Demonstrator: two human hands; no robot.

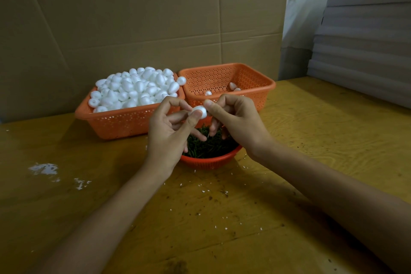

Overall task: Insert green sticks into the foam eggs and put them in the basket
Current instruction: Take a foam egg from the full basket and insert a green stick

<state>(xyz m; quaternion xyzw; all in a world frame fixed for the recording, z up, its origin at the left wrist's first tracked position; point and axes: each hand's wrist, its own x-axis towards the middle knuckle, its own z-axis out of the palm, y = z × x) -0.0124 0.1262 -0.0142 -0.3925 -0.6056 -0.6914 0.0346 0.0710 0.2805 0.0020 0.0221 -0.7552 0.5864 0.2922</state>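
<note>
Pinching 1 foam egg (198,111) between left hand (169,131) and right hand (235,122) grips, above red bowl (209,161) of green sticks (206,147), near worktop's far edge.

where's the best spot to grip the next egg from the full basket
Pinch a top egg of the heap across its rounded middle, coming from above. The eggs are piled above the rim of the left basket, so top ones stand clear, and a side pinch leaves an end free for the stick, as the left hand holds the current egg.
</note>
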